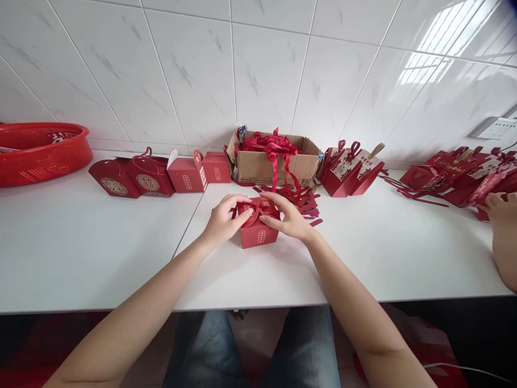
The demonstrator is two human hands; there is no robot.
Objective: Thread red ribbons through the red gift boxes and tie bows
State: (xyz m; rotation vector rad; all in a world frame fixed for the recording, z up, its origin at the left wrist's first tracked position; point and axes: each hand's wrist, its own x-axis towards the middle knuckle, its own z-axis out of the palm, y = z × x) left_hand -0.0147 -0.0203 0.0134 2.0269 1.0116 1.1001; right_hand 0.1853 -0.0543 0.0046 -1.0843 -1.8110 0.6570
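A small red gift box (258,233) stands on the white table (100,258) right in front of me. My left hand (224,219) grips its left top edge, fingers curled over the lid flaps. On the right, my right hand (287,217) pinches the top, where a red ribbon (263,206) crosses the lid. Both hands are closed on the box top.
A cardboard box (274,164) of red ribbons sits behind, loose ribbon pieces (305,200) before it. Finished red boxes (189,172) and flat red bags (131,178) lie left, more boxes (351,170) right. A red basket (38,151) is far left. Another person's hand (503,226) is at right.
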